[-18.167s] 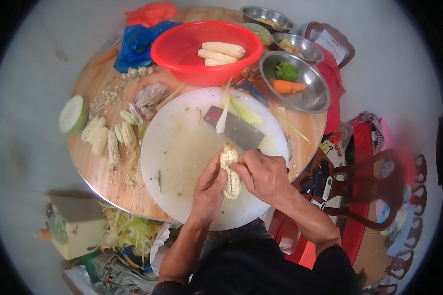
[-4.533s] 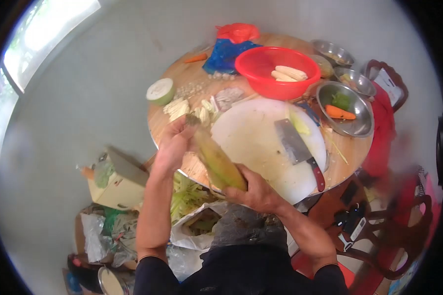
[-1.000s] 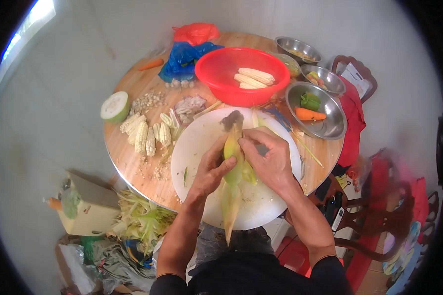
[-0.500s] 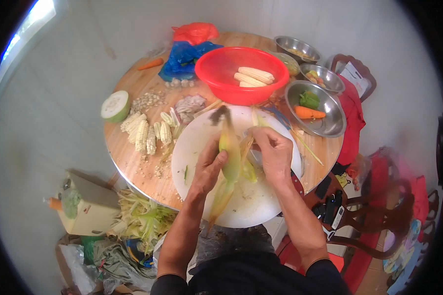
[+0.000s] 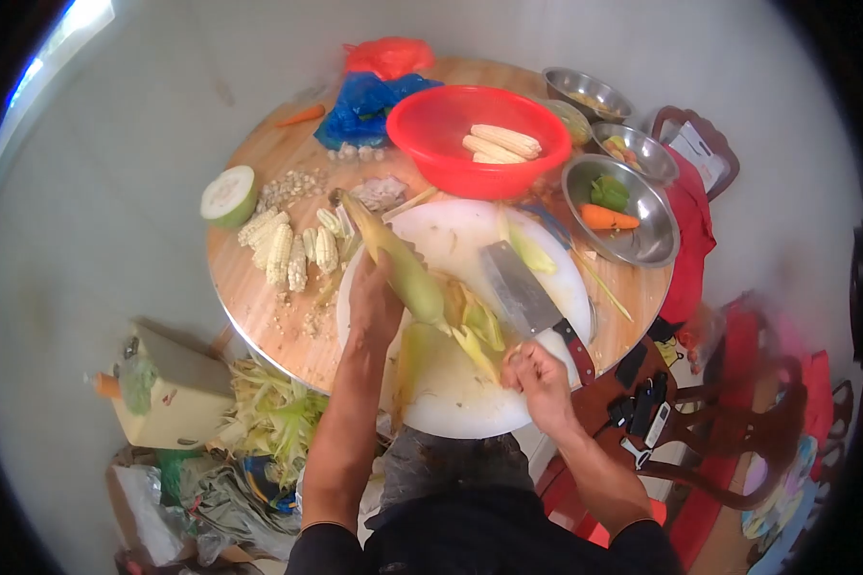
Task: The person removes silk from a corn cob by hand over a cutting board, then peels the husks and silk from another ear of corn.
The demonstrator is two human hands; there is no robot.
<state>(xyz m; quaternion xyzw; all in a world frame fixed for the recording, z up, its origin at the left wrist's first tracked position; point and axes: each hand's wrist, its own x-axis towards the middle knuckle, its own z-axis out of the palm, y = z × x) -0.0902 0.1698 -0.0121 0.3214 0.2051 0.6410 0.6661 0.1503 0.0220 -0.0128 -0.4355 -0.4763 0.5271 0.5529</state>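
Note:
My left hand [image 5: 376,295] is closed around an ear of corn [image 5: 414,286] still in green husk, held tilted over the round white cutting board [image 5: 465,410]. Strips of husk hang loose from the ear's lower end. At the tip of one pale corn husk strip [image 5: 478,355], my right hand [image 5: 539,381] is closed in a pinch. A cleaver [image 5: 522,286] lies on the board to the right of the corn, its dark handle reaching past the edge. Beyond the blade lies a loose piece of husk [image 5: 529,249].
A red basin [image 5: 451,177] behind the board holds several peeled cobs [image 5: 503,141]. Metal bowls stand at right, one with a carrot [image 5: 608,218] and green pepper [image 5: 608,194]. Corn pieces [image 5: 278,251] and a cut melon [image 5: 228,195] lie left. Husks [image 5: 283,407] fill the floor area below.
My right hand has pulled down and toward me with a husk strip, uncovering the cleaver. The corn has tilted, its top swinging left, with my left hand around it.

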